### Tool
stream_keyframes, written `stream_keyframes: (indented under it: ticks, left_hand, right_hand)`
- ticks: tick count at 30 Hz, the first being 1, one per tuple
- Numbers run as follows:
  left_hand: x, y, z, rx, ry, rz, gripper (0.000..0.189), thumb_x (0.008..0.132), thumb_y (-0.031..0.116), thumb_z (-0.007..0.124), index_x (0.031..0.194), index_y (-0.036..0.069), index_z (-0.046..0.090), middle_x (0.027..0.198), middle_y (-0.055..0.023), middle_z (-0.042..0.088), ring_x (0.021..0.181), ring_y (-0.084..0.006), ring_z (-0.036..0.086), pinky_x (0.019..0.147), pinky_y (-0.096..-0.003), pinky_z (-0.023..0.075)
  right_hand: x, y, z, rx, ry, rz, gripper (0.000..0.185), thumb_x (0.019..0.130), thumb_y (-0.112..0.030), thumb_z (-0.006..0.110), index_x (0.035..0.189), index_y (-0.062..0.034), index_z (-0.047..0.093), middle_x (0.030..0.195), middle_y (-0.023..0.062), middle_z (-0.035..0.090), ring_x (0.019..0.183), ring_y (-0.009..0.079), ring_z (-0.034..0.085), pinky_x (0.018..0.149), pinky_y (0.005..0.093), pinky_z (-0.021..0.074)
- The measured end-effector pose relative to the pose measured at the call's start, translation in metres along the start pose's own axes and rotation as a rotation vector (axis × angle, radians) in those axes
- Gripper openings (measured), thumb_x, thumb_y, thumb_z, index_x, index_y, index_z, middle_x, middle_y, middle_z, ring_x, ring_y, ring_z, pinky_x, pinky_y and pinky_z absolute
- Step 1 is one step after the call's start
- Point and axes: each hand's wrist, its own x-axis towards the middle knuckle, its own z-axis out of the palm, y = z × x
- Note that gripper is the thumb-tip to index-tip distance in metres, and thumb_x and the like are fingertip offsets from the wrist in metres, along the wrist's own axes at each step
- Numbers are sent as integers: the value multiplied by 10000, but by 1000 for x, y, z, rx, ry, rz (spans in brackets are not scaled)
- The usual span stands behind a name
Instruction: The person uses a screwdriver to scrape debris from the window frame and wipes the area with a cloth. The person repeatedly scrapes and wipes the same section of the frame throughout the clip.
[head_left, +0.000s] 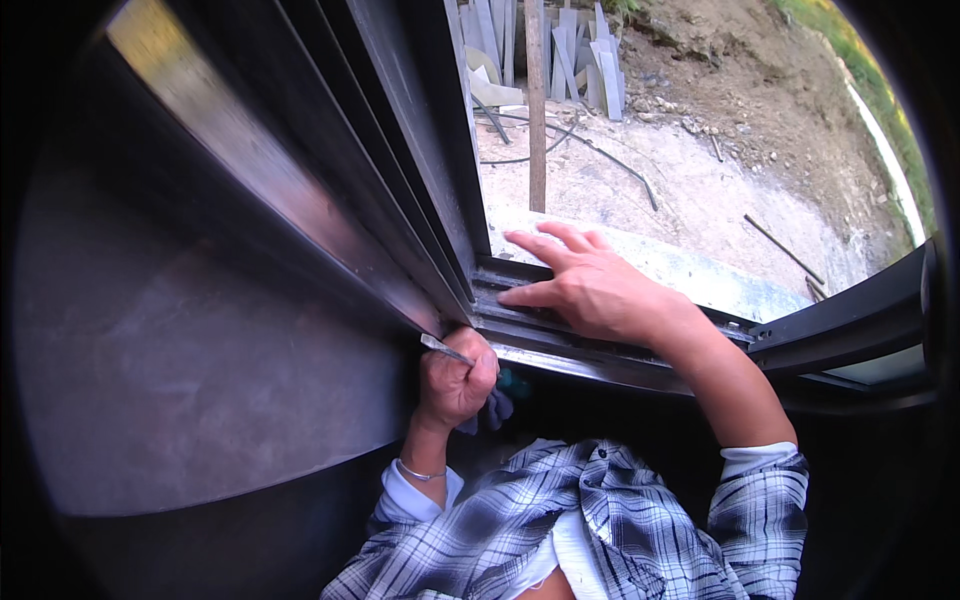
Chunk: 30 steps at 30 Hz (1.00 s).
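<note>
My left hand (459, 375) is closed around a thin tool with a flat metal blade (442, 348), whose tip points up and to the left. A dark cloth (496, 411) and something teal show just below and behind that fist, too dim to name. The fist is at the lower inside corner of a dark metal window frame (390, 150). My right hand (592, 289) is spread over the grooved bottom track (525, 311) of the frame, its fingers pointing left, with nothing held. Whether its fingertips touch the track is hard to tell.
Beyond the opening lie a pale ledge (675, 262), a wooden post (537, 112), a black hose (607, 156), thin rods and stacked grey strips (570, 60) by an earth bank. A dark panel (210, 375) fills the left side. A sash with glass (870, 367) is at the right.
</note>
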Motion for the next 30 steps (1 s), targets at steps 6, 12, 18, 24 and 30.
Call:
stream_keyframes:
  ticks: [6,12,18,24,30]
  left_hand:
    - [-3,1,-2,-4,-1,-2,208,981,95,595,777,56,596,723,-80,604,642,-241,628,604,-366,513]
    - [-2,1,-2,-26,-9,2,215,983,95,592,771,62,599,717,-74,603,634,-235,619,604,-360,510]
    - [-1,1,-3,-45,-3,19,211,982,82,588,773,56,598,722,-76,599,635,-233,614,604,-358,508]
    - [-3,-5,-4,-108,-17,28,187,950,33,592,764,49,594,726,-69,602,645,-207,607,615,-341,511]
    - [-7,-5,-10,-123,-20,23,185,958,56,568,777,49,601,736,-67,619,663,-201,614,642,-340,516]
  right_hand:
    - [-31,23,0,160,14,6,349,891,-182,747,1207,-319,801,1688,113,410,1496,436,415,1142,589,412]
    - [-5,16,19,87,196,-168,56,871,-153,756,827,-130,782,1601,109,525,1448,388,485,1100,552,460]
    - [16,49,-19,84,612,86,168,897,6,682,971,-98,791,1466,188,636,1325,361,620,1037,500,541]
    - [-11,38,-20,-175,655,126,90,870,-100,785,958,-80,791,1350,213,684,1284,393,623,1079,498,519]
    - [4,-26,17,154,336,-106,347,786,-46,744,1110,-152,809,1550,275,499,1413,451,499,1104,516,459]
